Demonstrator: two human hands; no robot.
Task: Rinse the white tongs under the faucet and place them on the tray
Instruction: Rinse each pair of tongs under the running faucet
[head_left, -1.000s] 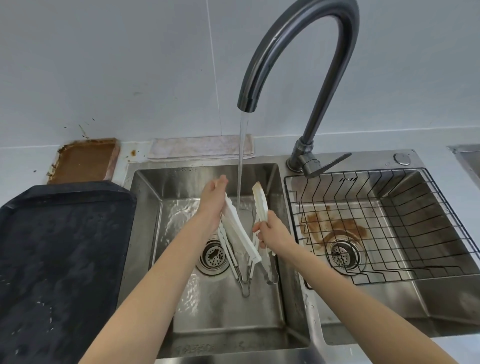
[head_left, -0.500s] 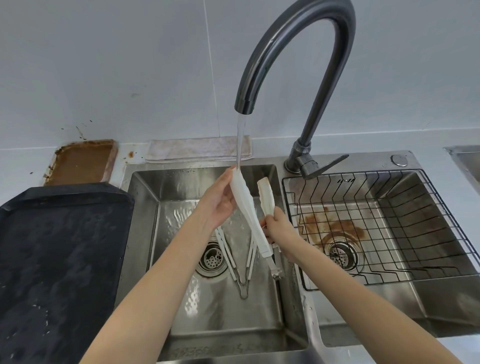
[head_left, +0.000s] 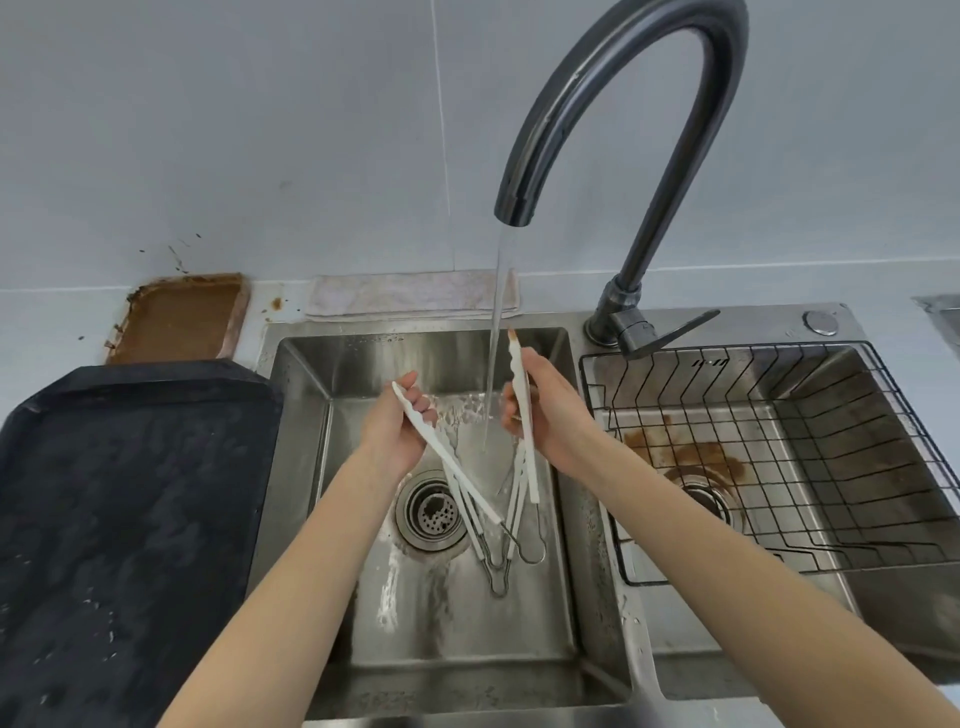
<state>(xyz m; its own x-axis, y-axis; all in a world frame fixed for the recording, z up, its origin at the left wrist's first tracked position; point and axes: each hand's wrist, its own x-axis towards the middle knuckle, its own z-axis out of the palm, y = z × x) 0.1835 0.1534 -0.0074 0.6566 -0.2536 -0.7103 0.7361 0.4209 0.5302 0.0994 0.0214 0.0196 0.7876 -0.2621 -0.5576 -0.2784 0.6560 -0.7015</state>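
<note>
Head view: both bare forearms reach forward over the left basin (head_left: 545, 597) of a stainless double sink. The left hand (head_left: 397, 434) is clenched around one white arm of the white tongs (head_left: 451, 461), fingers curled over its scalloped tip end, so that the arm slants down and to the right from the hand. The right hand (head_left: 543, 415) grasps the other white arm near its middle and holds it almost upright, its brown-tinged tip pointing up toward the faucet (head_left: 623, 104). The two arms spread apart in a V, and their lower ends come close together low over the basin; whether they join there cannot be told against the clutter below. A thin stream of water (head_left: 493, 364) falls from the dark gooseneck spout and passes between the two hands, striking the basin floor and not either white arm. Beneath the hands, more tongs (head_left: 496, 551) with white arms and wire loop ends lie on the basin floor, just right of the round drain strainer (head_left: 430, 514). The right basin holds a black wire rack (head_left: 779, 467) over a rust-brown stain around its drain. On the surface to the left of the sink sits a large dark tray (head_left: 119, 519), wet with droplets. Behind it rests a small brown-soiled tray (head_left: 179, 317), and a folded pale cloth (head_left: 410, 293) lies along the wall behind the sink.
</note>
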